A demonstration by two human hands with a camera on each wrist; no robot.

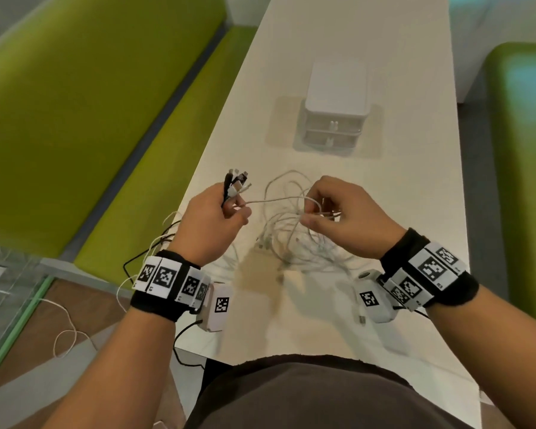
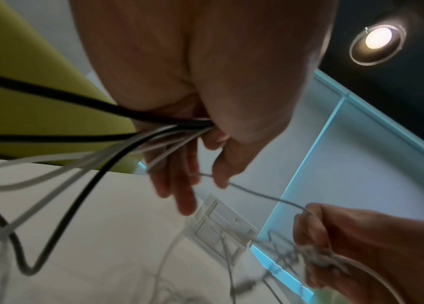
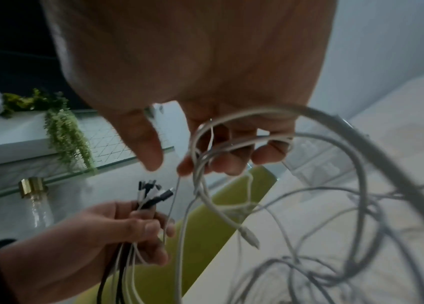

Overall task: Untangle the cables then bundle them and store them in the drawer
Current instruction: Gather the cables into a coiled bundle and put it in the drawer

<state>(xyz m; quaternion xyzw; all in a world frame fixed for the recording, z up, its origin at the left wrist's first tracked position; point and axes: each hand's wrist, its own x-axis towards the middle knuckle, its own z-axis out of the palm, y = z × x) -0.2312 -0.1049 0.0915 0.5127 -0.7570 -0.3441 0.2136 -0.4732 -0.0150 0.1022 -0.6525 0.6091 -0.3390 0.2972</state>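
My left hand (image 1: pixel 220 212) grips a bunch of black and white cable ends (image 1: pixel 237 181), their plugs sticking up above the fingers; the same bunch (image 3: pixel 151 195) shows in the right wrist view and its cords (image 2: pixel 133 133) trail off in the left wrist view. My right hand (image 1: pixel 325 209) holds several loops of white cable (image 3: pixel 231 144) lifted from a white tangle (image 1: pixel 294 239) on the table. One thin white cable (image 1: pixel 273 200) runs taut between both hands. A small white drawer unit (image 1: pixel 333 119) stands farther back, both drawers closed.
The long white table (image 1: pixel 415 150) runs away from me. A green bench (image 1: pixel 75 119) lies along its left side, another green seat (image 1: pixel 523 150) at the right. Black and white cords (image 1: pixel 155 243) hang over the table's left edge.
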